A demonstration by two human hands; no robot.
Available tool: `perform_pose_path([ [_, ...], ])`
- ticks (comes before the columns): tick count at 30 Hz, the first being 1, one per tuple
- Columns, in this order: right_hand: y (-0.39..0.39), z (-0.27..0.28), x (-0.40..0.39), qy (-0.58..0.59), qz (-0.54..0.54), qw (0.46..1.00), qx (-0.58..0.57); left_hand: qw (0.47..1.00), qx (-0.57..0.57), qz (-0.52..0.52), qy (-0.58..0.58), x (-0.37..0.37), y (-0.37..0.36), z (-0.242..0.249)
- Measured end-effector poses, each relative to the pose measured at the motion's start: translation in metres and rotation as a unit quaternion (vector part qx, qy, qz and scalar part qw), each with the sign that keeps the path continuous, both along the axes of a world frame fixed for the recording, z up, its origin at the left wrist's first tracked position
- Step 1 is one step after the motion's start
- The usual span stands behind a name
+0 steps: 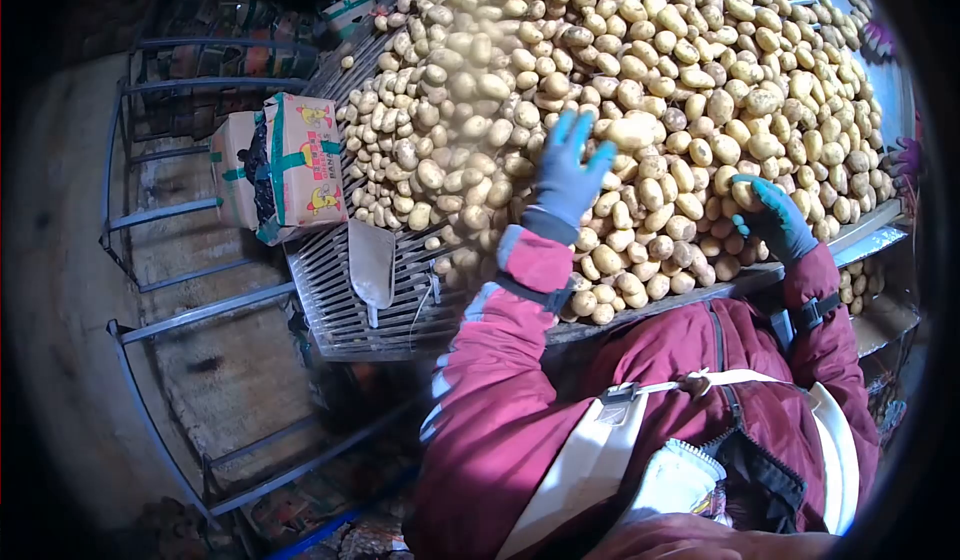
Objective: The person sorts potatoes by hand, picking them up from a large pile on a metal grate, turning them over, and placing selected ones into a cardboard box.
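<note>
A large heap of potatoes [640, 55] covers the slatted sorting table in front of me. My left hand [570, 172], in a blue-grey glove with teal fingertips, is over the middle of the heap. Its fingers are spread, with a large potato [632, 132] just beyond them. Near the table's front edge, my right hand [782, 222] wears a similar glove. Its fingers and thumb curl around a potato [744, 196], which is partly hidden by them.
A metal scoop [372, 265] lies on the slatted table [325, 305] at the left. A printed cardboard box [300, 165] stands beside the potatoes. Metal frames [165, 218] are on the floor at the left. Another person's purple gloves [907, 157] show at the far right edge.
</note>
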State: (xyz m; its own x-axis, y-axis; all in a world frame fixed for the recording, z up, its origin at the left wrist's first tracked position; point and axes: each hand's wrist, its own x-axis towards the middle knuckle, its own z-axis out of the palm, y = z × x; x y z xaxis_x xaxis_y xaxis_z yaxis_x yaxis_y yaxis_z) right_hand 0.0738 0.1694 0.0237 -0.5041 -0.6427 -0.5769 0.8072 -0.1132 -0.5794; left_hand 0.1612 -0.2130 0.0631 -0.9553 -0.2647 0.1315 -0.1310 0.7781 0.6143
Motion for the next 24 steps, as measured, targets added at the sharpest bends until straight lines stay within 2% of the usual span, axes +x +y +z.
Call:
perform_pose_path([
  [1, 0.0, 0.001, 0.002, 0.007, -0.002, 1.0, 0.008, 0.999, -0.051, 0.007, 0.015, 0.003, -0.02, 0.0],
  [3, 0.003, -0.004, 0.003, 0.013, -0.006, 1.0, 0.009, 0.993, 0.079, 0.089, 0.01, 0.001, -0.073, 0.013],
  [5, 0.006, -0.007, 0.004, 0.003, -0.01, 1.0, 0.006, 0.982, 0.004, 0.186, -0.011, 0.004, -0.124, 0.011],
  [7, 0.007, -0.009, 0.005, 0.001, -0.018, 1.0, 0.008, 0.969, 0.061, 0.24, -0.022, 0.005, -0.202, -0.05],
  [9, 0.006, -0.009, 0.004, -0.008, -0.023, 1.0, 0.007, 0.952, 0.089, 0.285, -0.067, -0.008, -0.2, -0.037],
  [13, 0.004, -0.008, 0.004, -0.013, -0.031, 0.999, 0.009, 0.968, 0.095, 0.22, -0.08, -0.028, -0.212, -0.052],
  [14, 0.006, -0.009, 0.003, -0.015, -0.013, 1.0, -0.007, 0.945, 0.158, 0.266, -0.108, -0.036, -0.211, -0.059],
  [15, 0.006, -0.009, 0.003, -0.014, -0.018, 1.0, -0.006, 0.915, 0.22, 0.31, -0.135, -0.051, -0.194, -0.05],
  [16, 0.005, -0.01, 0.004, -0.016, -0.027, 0.999, -0.005, 0.935, 0.16, 0.269, -0.165, -0.059, -0.166, -0.025],
  [17, 0.004, -0.011, 0.004, -0.019, -0.034, 0.999, -0.003, 0.917, 0.189, 0.279, -0.214, -0.067, -0.134, 0.012],
  [19, 0.005, -0.011, 0.004, -0.017, -0.042, 0.999, 0.003, 0.947, 0.092, 0.239, -0.193, -0.076, -0.147, -0.013],
  [21, 0.003, -0.008, 0.003, -0.004, -0.023, 1.0, -0.002, 0.959, 0.048, 0.208, -0.186, -0.084, -0.147, -0.035],
  [22, 0.003, -0.01, 0.003, -0.006, -0.017, 1.0, -0.001, 0.955, 0.177, 0.182, -0.156, -0.091, -0.139, -0.038],
  [24, 0.004, -0.011, 0.003, -0.004, -0.018, 1.0, -0.006, 0.963, 0.161, 0.158, -0.149, -0.109, -0.118, -0.053],
])
